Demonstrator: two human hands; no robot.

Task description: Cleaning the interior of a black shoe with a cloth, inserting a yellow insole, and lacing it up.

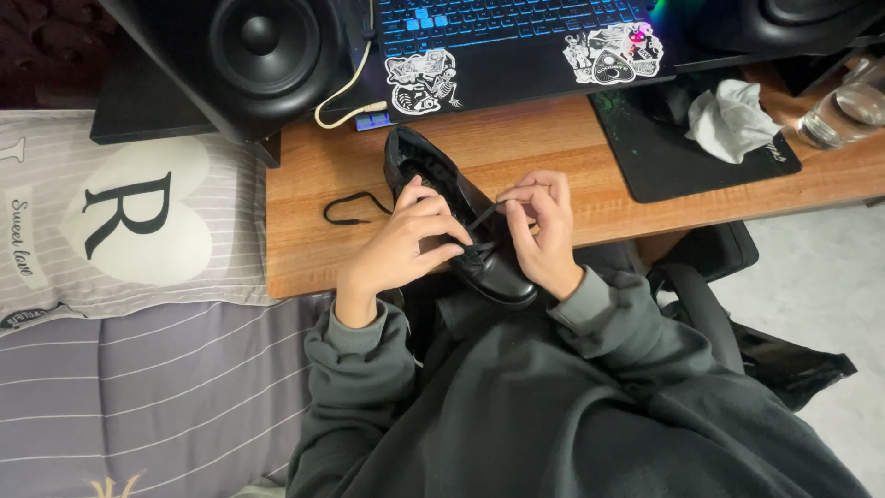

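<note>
A black leather shoe [426, 168] lies on the wooden desk [553, 148], toe toward me, its toe jutting over the front edge. My left hand [401, 244] rests on the shoe's laced part, fingers curled over the eyelets. My right hand [542, 231] pinches a black lace [482, 218] that runs taut from the eyelets up to my fingers. The lace's other end [355, 208] trails in a loop on the desk left of the shoe.
A laptop [516, 41] with a lit keyboard and stickers sits behind the shoe, a black speaker [263, 46] at its left. A mouse pad [682, 148] holds a crumpled tissue [733, 118]; a glass [843, 115] stands far right. A striped pillow [129, 217] lies left.
</note>
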